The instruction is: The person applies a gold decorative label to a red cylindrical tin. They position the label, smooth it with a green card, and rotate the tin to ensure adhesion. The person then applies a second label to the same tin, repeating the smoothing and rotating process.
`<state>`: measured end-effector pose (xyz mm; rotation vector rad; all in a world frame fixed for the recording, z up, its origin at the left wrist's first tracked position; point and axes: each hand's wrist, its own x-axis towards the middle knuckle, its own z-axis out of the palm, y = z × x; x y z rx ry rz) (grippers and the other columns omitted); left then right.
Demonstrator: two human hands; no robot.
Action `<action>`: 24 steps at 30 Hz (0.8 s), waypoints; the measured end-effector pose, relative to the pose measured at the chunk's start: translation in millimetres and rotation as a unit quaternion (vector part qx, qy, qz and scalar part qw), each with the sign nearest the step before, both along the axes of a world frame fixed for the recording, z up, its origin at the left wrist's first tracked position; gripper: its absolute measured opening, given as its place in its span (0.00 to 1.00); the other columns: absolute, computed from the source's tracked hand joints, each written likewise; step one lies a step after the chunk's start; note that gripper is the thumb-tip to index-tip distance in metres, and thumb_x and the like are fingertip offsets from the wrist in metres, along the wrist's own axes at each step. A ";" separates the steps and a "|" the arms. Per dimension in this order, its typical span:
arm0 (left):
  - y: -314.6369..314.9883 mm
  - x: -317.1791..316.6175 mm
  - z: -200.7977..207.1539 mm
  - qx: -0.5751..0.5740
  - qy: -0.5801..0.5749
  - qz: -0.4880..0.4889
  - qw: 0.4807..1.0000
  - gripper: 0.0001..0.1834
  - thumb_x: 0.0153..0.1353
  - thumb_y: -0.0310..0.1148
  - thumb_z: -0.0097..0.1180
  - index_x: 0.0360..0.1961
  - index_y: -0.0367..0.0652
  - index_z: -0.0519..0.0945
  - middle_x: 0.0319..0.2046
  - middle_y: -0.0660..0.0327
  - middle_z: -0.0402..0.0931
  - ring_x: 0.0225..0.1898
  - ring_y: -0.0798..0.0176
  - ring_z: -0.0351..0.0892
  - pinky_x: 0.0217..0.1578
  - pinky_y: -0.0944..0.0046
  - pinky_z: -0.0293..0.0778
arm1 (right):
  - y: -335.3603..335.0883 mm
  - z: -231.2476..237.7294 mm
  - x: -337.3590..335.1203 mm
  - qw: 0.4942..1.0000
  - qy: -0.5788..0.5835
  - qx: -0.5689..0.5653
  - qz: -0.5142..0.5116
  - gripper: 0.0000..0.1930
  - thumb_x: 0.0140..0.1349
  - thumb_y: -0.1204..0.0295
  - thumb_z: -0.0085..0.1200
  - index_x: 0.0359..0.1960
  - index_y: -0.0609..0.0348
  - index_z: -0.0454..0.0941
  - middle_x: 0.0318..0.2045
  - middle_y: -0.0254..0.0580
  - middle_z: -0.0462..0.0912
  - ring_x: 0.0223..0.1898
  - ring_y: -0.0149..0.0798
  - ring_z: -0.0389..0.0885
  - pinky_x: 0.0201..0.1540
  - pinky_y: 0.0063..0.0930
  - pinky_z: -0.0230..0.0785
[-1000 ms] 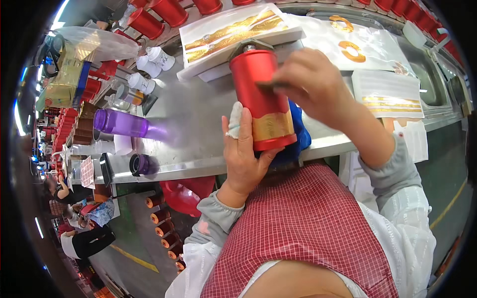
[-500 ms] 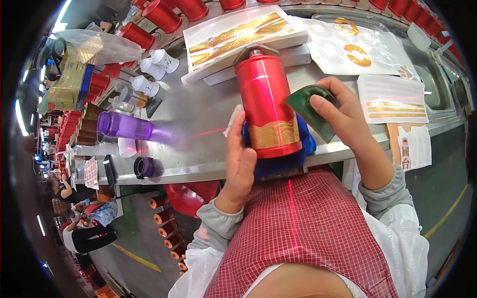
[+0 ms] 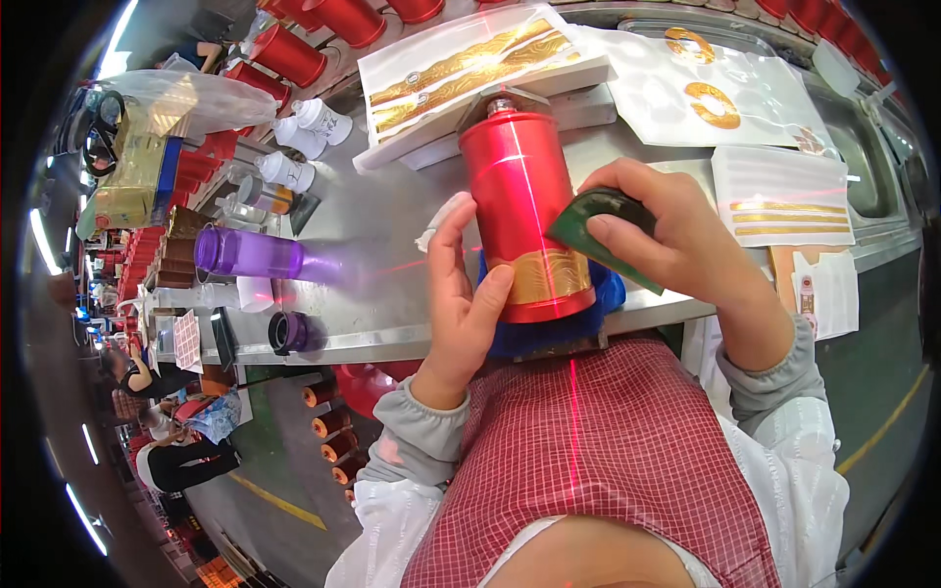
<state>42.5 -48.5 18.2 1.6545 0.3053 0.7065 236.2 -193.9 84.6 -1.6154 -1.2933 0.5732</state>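
A glossy red bottle (image 3: 514, 191) lies with its neck pointing away from me, on a blue cloth (image 3: 549, 335) at the bench edge. Round its lower end runs a gold patterned band (image 3: 539, 274), and a red laser line falls along its length. My left hand (image 3: 463, 294) is at the bottle's left side, fingers stretched out, the thumb against the gold band; a white wrapping covers a fingertip. In my right hand (image 3: 667, 235) a dark green flat scraper (image 3: 606, 235) is pinched between thumb and fingers, its corner at the bottle's right side just above the band.
Behind the bottle lie sheets of gold wavy decals (image 3: 470, 73). Ring-shaped gold decals (image 3: 712, 105) and striped decals (image 3: 790, 218) are to the right, near a sink (image 3: 875, 171). At left stand a purple bottle (image 3: 249, 253), white bottles (image 3: 323, 122) and red bottles (image 3: 289, 54).
The scraper has shifted left, onto the bottle's side. My left thumb has come onto the gold band. The bottle sits slightly more tilted.
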 end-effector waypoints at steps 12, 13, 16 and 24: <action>8.3 4.5 33.1 0.302 0.050 0.043 0.951 0.18 0.55 0.21 0.50 0.49 0.37 0.76 0.54 0.46 0.69 0.57 0.45 0.67 0.59 0.51 0.61 | 18.0 17.9 2.0 0.993 -0.090 0.035 0.066 0.09 0.54 0.72 0.58 0.35 0.62 0.77 0.23 0.52 0.81 0.26 0.53 0.81 0.30 0.36 0.74; 6.7 4.4 31.7 0.286 0.038 0.051 0.956 0.18 0.55 0.20 0.50 0.49 0.37 0.75 0.53 0.47 0.70 0.56 0.45 0.68 0.58 0.50 0.63 | 19.5 18.2 3.9 0.992 -0.104 0.050 0.044 0.09 0.54 0.72 0.58 0.35 0.62 0.77 0.23 0.52 0.81 0.25 0.53 0.81 0.30 0.36 0.74; 1.9 6.2 37.4 0.328 0.018 0.049 0.943 0.19 0.54 0.18 0.50 0.48 0.38 0.75 0.51 0.47 0.72 0.52 0.45 0.71 0.55 0.49 0.66 | 20.6 18.2 7.7 0.992 -0.109 0.060 0.016 0.09 0.54 0.72 0.59 0.36 0.62 0.78 0.23 0.51 0.81 0.25 0.51 0.81 0.30 0.36 0.74; -3.6 21.7 57.6 0.539 -0.021 -0.014 0.842 0.20 0.53 0.14 0.51 0.48 0.38 0.74 0.41 0.49 0.76 0.41 0.45 0.75 0.45 0.50 0.71 | 2.2 6.5 4.8 0.997 -0.049 0.062 -0.023 0.10 0.56 0.71 0.59 0.37 0.63 0.78 0.23 0.48 0.81 0.23 0.42 0.81 0.28 0.31 0.72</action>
